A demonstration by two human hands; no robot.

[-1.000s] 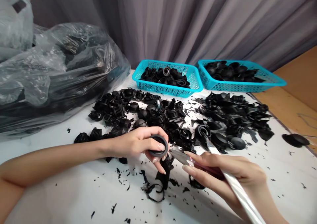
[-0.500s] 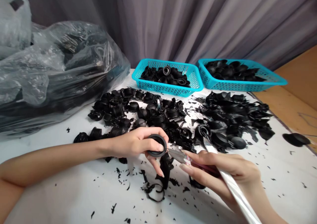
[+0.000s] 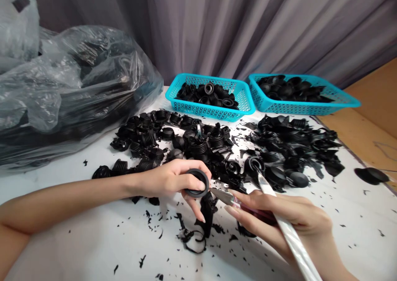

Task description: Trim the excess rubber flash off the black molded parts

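My left hand [image 3: 173, 179] is closed on a round black rubber ring [image 3: 197, 181], its thumb pressed on the near rim. My right hand [image 3: 288, 214] grips small scissors [image 3: 221, 196] with a pinkish handle, most of it hidden by the fingers. The blade tips point at the ring's right edge, right beside it. A long tool with a white-wrapped handle [image 3: 294, 239] and a metal end also lies between the fingers of this hand. Under the ring, a black rubber scrap [image 3: 207, 214] and a thin cut loop [image 3: 196, 241] are on the white table [image 3: 93, 248].
Ribbed black rubber parts [image 3: 198, 148] lie heaped behind my hands, with another pile [image 3: 291, 144] to the right. Two blue baskets, one in the middle [image 3: 214, 113] and one on the right [image 3: 304, 106], hold black pieces. A large plastic bag [image 3: 93, 90] stands at left.
My right hand has shifted slightly to the right. The scissor tips sit a little farther from the ring. My left hand and the ring look almost unmoved.
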